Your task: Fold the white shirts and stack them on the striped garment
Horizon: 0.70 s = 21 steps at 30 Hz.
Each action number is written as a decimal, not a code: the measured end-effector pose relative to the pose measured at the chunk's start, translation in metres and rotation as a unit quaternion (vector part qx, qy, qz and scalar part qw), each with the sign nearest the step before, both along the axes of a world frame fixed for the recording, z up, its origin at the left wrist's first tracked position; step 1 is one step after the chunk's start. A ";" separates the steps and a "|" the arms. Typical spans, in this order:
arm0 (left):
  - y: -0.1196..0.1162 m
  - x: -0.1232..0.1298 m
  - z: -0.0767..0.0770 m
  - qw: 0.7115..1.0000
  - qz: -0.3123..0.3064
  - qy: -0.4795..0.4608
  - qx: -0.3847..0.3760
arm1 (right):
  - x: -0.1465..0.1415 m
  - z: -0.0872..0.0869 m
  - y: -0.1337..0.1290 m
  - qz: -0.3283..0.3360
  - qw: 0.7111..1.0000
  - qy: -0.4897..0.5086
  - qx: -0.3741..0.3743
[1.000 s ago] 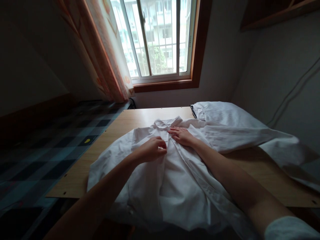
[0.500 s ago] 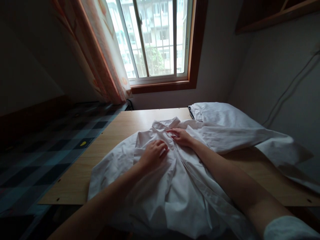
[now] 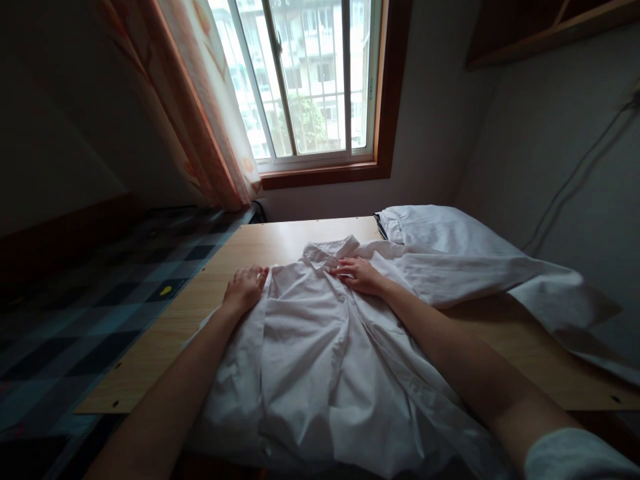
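A white collared shirt (image 3: 305, 347) lies front up on a wooden board (image 3: 215, 280), its collar toward the window and its lower part hanging over the near edge. My left hand (image 3: 245, 290) rests on the shirt's left shoulder near the sleeve seam, fingers lying over the cloth. Just below the collar (image 3: 320, 253), my right hand (image 3: 363, 275) lies on the button front with its fingers stretched out and touching the fabric. The right sleeve (image 3: 460, 273) spreads out across the board, and the left sleeve is partly hidden under my left forearm.
Another folded white cloth (image 3: 435, 223) with a dark edge lies at the board's back right corner. To the left is a dark checked bedcover (image 3: 120, 300). A window (image 3: 310, 87) with an orange curtain (image 3: 195, 133) is behind. A cable (image 3: 575, 173) hangs down the right wall.
My left hand has moved left from the shirt's chest to its left shoulder. My right hand stays below the collar. The chest cloth now lies flatter on the left.
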<state>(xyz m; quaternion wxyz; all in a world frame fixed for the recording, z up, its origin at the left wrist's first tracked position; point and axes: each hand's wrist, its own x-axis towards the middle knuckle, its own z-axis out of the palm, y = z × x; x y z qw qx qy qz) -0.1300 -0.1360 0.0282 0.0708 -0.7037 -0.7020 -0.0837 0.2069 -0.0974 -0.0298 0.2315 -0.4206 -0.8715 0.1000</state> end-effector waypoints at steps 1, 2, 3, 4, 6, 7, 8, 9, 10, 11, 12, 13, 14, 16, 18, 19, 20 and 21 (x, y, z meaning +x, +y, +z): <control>-0.003 0.000 0.000 0.999 0.032 0.010 0.012 | 0.000 0.000 0.000 0.000 1.000 -0.002 -0.001; -0.005 0.001 0.001 0.998 0.058 0.024 0.017 | 0.001 0.000 0.000 0.000 1.000 -0.003 -0.002; -0.008 0.002 0.002 0.996 0.076 0.038 0.012 | 0.001 0.001 -0.001 0.000 1.000 -0.004 -0.003; -0.011 0.003 0.005 0.995 0.086 0.048 -0.002 | 0.001 0.001 -0.001 0.000 1.000 -0.003 -0.003; -0.016 0.002 0.012 0.993 0.094 0.052 -0.040 | 0.001 0.001 -0.002 -0.001 1.000 0.001 -0.003; -0.018 0.000 0.016 0.993 0.098 0.051 -0.051 | 0.001 0.002 -0.002 -0.001 1.000 0.003 -0.003; -0.021 -0.004 0.020 0.992 0.105 0.051 -0.050 | 0.001 0.002 -0.003 -0.002 1.000 0.004 -0.003; -0.023 -0.009 0.025 0.991 0.114 0.051 -0.039 | 0.000 0.002 -0.003 -0.004 1.000 0.005 -0.003; -0.025 -0.016 0.029 0.991 0.124 0.052 -0.022 | 0.000 0.001 -0.003 -0.005 1.000 0.004 -0.003; -0.027 -0.024 0.032 0.990 0.132 0.051 -0.007 | -0.001 0.001 -0.003 -0.005 1.000 0.003 -0.003; -0.028 -0.033 0.035 0.990 0.136 0.048 -0.002 | -0.002 0.001 -0.003 -0.003 1.000 0.002 -0.004; -0.029 -0.041 0.037 0.990 0.135 0.044 -0.008 | -0.002 0.001 -0.003 0.002 1.000 0.000 -0.004; -0.029 -0.049 0.038 0.990 0.133 0.038 -0.022 | -0.003 0.000 -0.003 0.006 1.000 -0.002 -0.004; -0.030 -0.059 0.038 0.989 0.130 0.029 -0.064 | -0.005 0.001 -0.004 0.012 1.000 -0.008 -0.004; -0.030 -0.060 0.038 0.986 0.140 0.042 -0.084 | -0.006 0.002 -0.006 0.011 1.000 -0.012 -0.005; -0.029 -0.056 0.038 0.985 0.144 0.058 -0.073 | -0.006 0.003 -0.007 0.010 1.000 -0.013 -0.006; -0.029 -0.049 0.039 0.986 0.142 0.075 -0.049 | -0.006 0.004 -0.008 0.010 1.000 -0.013 -0.008; -0.027 -0.040 0.039 0.987 0.129 0.091 -0.014 | -0.006 0.005 -0.009 0.011 1.000 -0.013 -0.009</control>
